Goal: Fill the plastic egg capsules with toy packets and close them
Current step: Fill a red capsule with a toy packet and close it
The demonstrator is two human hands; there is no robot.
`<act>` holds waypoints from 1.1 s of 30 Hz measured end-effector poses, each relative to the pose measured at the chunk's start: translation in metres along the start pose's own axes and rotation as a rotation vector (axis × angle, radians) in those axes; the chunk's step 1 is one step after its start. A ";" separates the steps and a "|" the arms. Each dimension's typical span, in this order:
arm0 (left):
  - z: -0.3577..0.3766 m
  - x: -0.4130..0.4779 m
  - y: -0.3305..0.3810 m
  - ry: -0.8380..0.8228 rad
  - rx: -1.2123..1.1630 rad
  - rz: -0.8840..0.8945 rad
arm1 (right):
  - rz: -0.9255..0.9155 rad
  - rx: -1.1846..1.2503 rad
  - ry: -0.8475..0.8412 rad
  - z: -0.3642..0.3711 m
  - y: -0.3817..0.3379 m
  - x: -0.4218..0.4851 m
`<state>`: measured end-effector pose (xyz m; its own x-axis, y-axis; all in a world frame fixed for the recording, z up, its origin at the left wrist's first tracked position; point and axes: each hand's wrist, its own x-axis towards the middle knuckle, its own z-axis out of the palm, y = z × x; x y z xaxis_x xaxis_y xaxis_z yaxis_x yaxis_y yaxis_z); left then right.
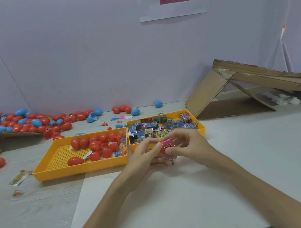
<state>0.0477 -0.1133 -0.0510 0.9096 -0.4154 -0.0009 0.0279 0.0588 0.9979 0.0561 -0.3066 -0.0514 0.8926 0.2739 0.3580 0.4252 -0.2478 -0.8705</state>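
Filling step, head view: the left hand (144,155) and right hand (189,143) meet low over the desk (235,169), just in front of the two trays, with a pink packet (168,143) at the mouth of a red capsule (162,149).
Left hand: fingers curled round the red capsule, hiding most of it.
Right hand: thumb and fingers pinch the pink packet.
Stage, judged: the packet is going in and the capsule is not yet closed. The other half cannot be made out.
Next move, judged: seat the packet below the rim with its corners tucked, then press the halves together.
Supply: the capsule tray (81,169) and the packet tray (201,127) stand side by side, touching.
Edges: the tray front walls are just beyond the knuckles. A cardboard ramp (240,82) stands well to the right.
Open room: most lies on the near side, toward the desk's front edge.
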 end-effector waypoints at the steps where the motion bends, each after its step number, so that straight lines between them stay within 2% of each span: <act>1: 0.001 0.000 0.001 -0.001 -0.031 -0.015 | 0.001 -0.003 0.004 0.000 0.000 0.000; 9: 0.000 0.000 0.002 0.011 -0.100 -0.051 | -0.009 -0.004 0.036 0.004 -0.001 0.000; 23: 0.003 0.000 0.001 -0.098 -0.182 -0.069 | 0.056 0.251 0.010 0.009 -0.004 -0.001; 28: -0.002 0.001 0.007 -0.125 -0.131 -0.048 | 0.043 0.245 0.042 0.008 -0.005 0.000; 33: -0.004 0.002 0.004 -0.081 -0.143 -0.039 | 0.050 0.216 -0.012 0.008 -0.007 -0.002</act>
<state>0.0512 -0.1106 -0.0475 0.8706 -0.4912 -0.0281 0.1261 0.1676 0.9777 0.0504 -0.2976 -0.0490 0.9093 0.2779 0.3099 0.3375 -0.0565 -0.9396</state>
